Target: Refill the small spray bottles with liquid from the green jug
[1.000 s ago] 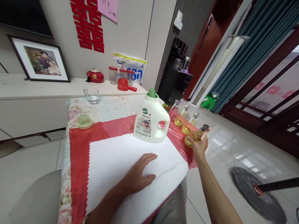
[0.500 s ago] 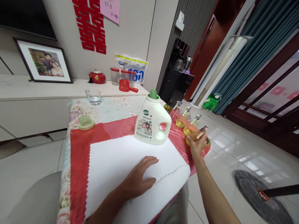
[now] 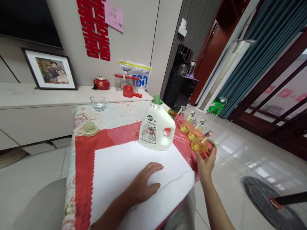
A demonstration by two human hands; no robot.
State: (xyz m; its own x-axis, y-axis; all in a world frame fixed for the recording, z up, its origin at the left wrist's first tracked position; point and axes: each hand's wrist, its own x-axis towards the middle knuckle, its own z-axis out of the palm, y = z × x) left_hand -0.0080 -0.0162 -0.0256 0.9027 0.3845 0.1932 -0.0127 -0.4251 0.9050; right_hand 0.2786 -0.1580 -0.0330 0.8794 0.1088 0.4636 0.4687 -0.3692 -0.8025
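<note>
My left hand (image 3: 144, 183) lies palm down with fingers apart on a white cloth (image 3: 115, 169), holding nothing. At the table's right edge, my right hand (image 3: 205, 163) is open, thumb and fingers spread just beside the nearest glass bottle of yellow liquid (image 3: 197, 146). Whether the fingertips touch the glass I cannot tell. That bottle stands upright with a spout on top. Behind the cloth's middle stands a white detergent jug (image 3: 155, 127) with its cap off and a green pour spout (image 3: 157, 99) in its neck.
More glass bottles (image 3: 185, 127) stand in a row behind the nearest one. A pale green cap (image 3: 90, 129) and a glass cup (image 3: 98, 103) are at the left. Red plastic sheet (image 3: 83, 179) lies under the cloth. A round stand base (image 3: 266, 198) is on the floor at right.
My right hand has let go of the nearest bottle's upper part and dropped lower toward me, fingers spreading. The left hand stays put. The view has tilted slightly.
</note>
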